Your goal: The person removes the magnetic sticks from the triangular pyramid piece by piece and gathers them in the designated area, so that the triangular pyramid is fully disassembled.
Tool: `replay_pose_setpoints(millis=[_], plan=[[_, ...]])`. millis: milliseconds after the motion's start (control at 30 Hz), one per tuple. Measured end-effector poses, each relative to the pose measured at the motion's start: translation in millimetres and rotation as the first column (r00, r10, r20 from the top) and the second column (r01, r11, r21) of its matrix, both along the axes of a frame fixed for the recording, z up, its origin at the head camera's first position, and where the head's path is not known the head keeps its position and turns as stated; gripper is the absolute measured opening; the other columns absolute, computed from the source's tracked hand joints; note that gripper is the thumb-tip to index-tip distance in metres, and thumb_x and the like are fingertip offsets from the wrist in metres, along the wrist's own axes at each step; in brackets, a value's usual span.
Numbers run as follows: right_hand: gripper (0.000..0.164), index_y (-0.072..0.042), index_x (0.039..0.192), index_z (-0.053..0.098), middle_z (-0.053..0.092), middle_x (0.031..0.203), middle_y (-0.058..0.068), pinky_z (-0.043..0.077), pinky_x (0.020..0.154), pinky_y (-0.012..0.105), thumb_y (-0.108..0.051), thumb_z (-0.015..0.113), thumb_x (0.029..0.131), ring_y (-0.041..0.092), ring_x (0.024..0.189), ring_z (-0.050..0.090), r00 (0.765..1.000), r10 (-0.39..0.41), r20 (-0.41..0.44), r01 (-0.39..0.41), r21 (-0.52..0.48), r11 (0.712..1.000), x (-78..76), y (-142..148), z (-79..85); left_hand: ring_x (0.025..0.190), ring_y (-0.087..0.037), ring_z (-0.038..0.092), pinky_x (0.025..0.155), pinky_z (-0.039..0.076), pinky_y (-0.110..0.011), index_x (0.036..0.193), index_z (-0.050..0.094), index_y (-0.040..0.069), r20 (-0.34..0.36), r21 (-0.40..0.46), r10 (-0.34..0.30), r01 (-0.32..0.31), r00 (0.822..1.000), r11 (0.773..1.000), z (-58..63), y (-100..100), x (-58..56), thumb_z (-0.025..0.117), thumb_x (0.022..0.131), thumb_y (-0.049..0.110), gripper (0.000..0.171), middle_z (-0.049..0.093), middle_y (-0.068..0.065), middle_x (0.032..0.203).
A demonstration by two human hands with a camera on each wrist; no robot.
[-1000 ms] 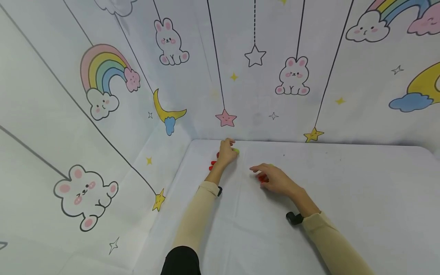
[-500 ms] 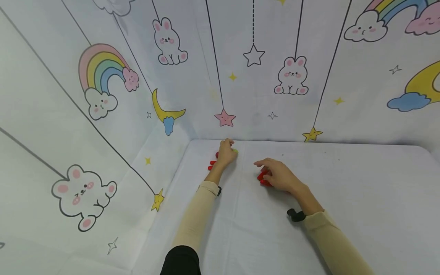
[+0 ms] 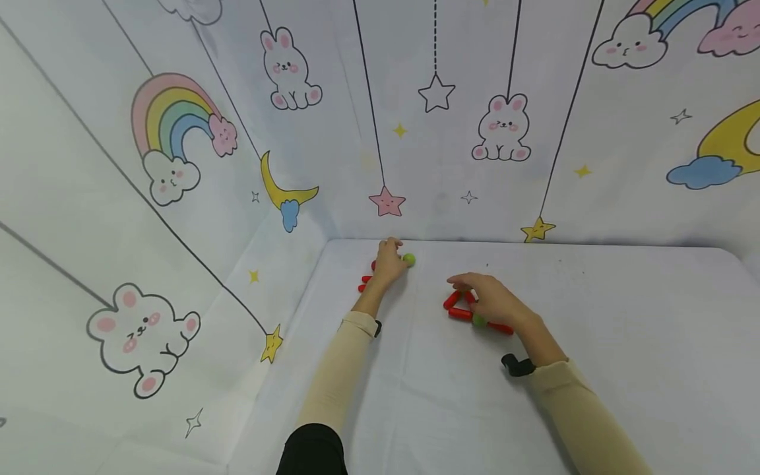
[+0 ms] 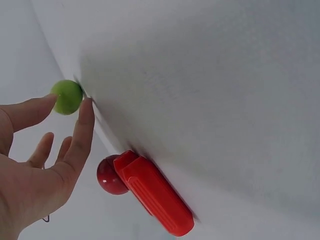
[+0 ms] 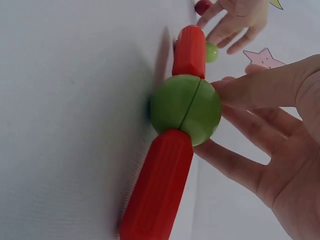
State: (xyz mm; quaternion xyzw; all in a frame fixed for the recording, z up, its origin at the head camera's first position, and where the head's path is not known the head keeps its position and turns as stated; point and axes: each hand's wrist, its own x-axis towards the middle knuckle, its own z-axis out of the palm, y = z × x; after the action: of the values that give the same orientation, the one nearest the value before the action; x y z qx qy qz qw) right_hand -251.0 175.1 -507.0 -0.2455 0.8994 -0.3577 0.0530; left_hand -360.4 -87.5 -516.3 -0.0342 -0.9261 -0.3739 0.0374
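Observation:
At the far left of the table my left hand (image 3: 389,265) holds its thumb and forefinger apart beside a green ball (image 4: 67,97); the thumb tip overlaps the ball's edge. Below these fingers lie a red ball (image 4: 111,175) and a red ribbed rod (image 4: 156,197). My right hand (image 3: 494,300) is over a joined piece of red rods and green balls, its fingers extended and partly hidden behind it. In the right wrist view a split green ball (image 5: 185,109) links two red rods (image 5: 157,185). Part of the piece, a triangle of rods (image 3: 460,315), shows left of the hand.
A white cloth covers the table (image 3: 415,396). Two red rod ends (image 3: 364,284) show left of my left wrist. The back wall (image 3: 442,171) and left wall carry printed rabbits, stars and rainbows. A black wrist camera (image 3: 518,365) sits on my right wrist.
My right hand has moved right, uncovering more of the rods and a green ball, while the piece stays almost in place. The green ball by my left hand shows more fully now.

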Motion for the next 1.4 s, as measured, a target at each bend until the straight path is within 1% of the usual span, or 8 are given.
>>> replay_pose_setpoints(millis=[233, 400, 633, 800, 933, 1100, 1333, 1400], plan=[[0.06, -0.008, 0.144, 0.06, 0.07, 0.129, 0.011, 0.047, 0.109, 0.057, 0.009, 0.072, 0.088, 0.031, 0.122, 0.062, 0.999, 0.002, -0.046, 0.0, 0.039, 0.999, 8.2, 5.0, -0.3, 0.119, -0.025, 0.062, 0.093, 0.056, -0.036, 0.141, 0.053, 0.005, 0.03, 0.008, -0.001, 0.001, 1.0, 1.0, 4.6, 3.4, 0.5, 0.073, 0.091, 0.003, 0.055, 0.049, -0.015, 0.138], [0.063, -0.009, 0.142, 0.062, 0.07, 0.128, 0.011, 0.051, 0.104, 0.057, 0.011, 0.072, 0.083, 0.031, 0.119, 0.063, 0.998, -0.003, -0.055, 0.006, 0.057, 0.998, 15.3, 10.4, 0.1, 0.119, -0.025, 0.063, 0.088, 0.057, -0.04, 0.141, 0.054, 0.005, -0.044, 0.085, 0.015, -0.011, 0.999, 0.996, 17.8, 4.6, 16.2, 0.073, 0.09, 0.003, 0.055, 0.05, -0.013, 0.137], [0.063, -0.01, 0.139, 0.066, 0.071, 0.127, 0.01, 0.055, 0.098, 0.055, 0.013, 0.071, 0.08, 0.029, 0.114, 0.065, 0.999, 0.017, -0.035, -0.014, 0.075, 0.997, 20.6, 11.2, 1.0, 0.123, -0.035, 0.063, 0.092, 0.059, -0.035, 0.139, 0.055, 0.001, -0.086, 0.206, -0.061, 0.077, 0.994, 0.976, 29.9, 14.1, 44.0, 0.072, 0.092, -0.003, 0.05, 0.05, -0.019, 0.137], [0.06, -0.01, 0.137, 0.067, 0.073, 0.119, 0.008, 0.057, 0.095, 0.054, 0.014, 0.069, 0.082, 0.029, 0.109, 0.066, 0.999, 0.025, -0.035, -0.023, 0.061, 0.998, 21.4, 11.0, 0.2, 0.118, -0.035, 0.067, 0.079, 0.063, -0.03, 0.139, 0.053, 0.001, -0.037, 0.338, -0.15, 0.153, 0.988, 0.929, 28.0, 26.7, 64.3, 0.073, 0.093, -0.004, 0.05, 0.052, -0.018, 0.134], [0.058, -0.009, 0.138, 0.065, 0.074, 0.116, 0.008, 0.057, 0.094, 0.054, 0.012, 0.068, 0.084, 0.029, 0.108, 0.068, 0.999, 0.022, -0.042, -0.02, 0.043, 0.999, 21.0, 9.2, -1.6, 0.108, -0.028, 0.071, 0.073, 0.064, -0.03, 0.14, 0.052, 0.002, 0.056, 0.427, -0.265, 0.216, 0.963, 0.878, 21.6, 35.0, 75.7, 0.071, 0.094, -0.006, 0.051, 0.057, -0.018, 0.135], [0.06, -0.009, 0.142, 0.063, 0.073, 0.121, 0.012, 0.058, 0.094, 0.055, 0.011, 0.069, 0.086, 0.033, 0.111, 0.069, 0.998, 0.01, -0.06, -0.009, 0.003, 1.0, 20.2, 7.6, -7.7, 0.109, -0.024, 0.071, 0.079, 0.064, -0.032, 0.141, 0.054, 0.006, 0.168, 0.417, -0.373, 0.277, 0.912, 0.865, 13.3, 37.1, 84.5, 0.072, 0.095, -0.004, 0.05, 0.058, -0.022, 0.141], [0.061, -0.011, 0.141, 0.063, 0.071, 0.125, 0.011, 0.058, 0.093, 0.056, 0.012, 0.071, 0.085, 0.032, 0.11, 0.07, 0.997, 0.0, -0.077, -0.002, -0.019, 1.0, 19.6, 6.0, -14.0, 0.119, -0.032, 0.067, 0.088, 0.062, -0.035, 0.144, 0.052, 0.002, 0.186, 0.477, -0.482, 0.35, 0.856, 0.806, 6.3, 33.3, 90.2, 0.073, 0.094, -0.002, 0.055, 0.059, -0.023, 0.14], [0.063, -0.011, 0.141, 0.063, 0.07, 0.127, 0.011, 0.058, 0.093, 0.056, 0.013, 0.072, 0.084, 0.033, 0.11, 0.07, 0.997, 0.006, -0.081, -0.009, -0.033, 0.999, 19.8, 5.4, -15.0, 0.119, -0.031, 0.068, 0.088, 0.061, -0.034, 0.143, 0.053, 0.002, 0.184, 0.455, -0.495, 0.373, 0.849, 0.809, 4.6, 32.5, 91.1, 0.074, 0.094, 0.0, 0.054, 0.061, -0.021, 0.137]])
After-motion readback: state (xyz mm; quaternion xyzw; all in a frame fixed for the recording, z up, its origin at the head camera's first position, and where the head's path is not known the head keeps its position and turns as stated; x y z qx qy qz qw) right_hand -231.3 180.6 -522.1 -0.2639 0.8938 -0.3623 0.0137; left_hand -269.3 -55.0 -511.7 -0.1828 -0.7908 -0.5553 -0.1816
